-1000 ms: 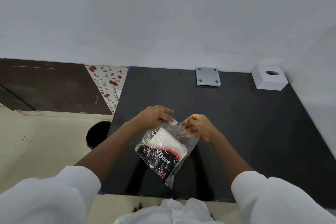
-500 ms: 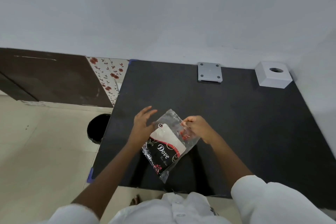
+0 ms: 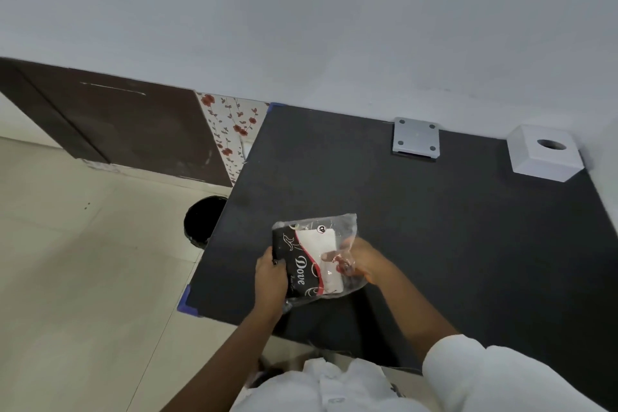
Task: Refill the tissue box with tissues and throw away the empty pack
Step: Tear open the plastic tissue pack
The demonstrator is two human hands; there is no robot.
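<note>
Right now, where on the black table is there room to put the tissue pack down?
Lots of bare black table lies between the hands and the white tissue box in the far right corner, and left of the grey plate by the wall. It is crowded only where the left hand and right hand hold the tissue pack.

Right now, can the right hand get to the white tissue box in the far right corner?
Probably yes: the black table between the right hand and the tissue box is bare. But that hand is pinching the tissue pack, and the box looks a long stretch away.
</note>
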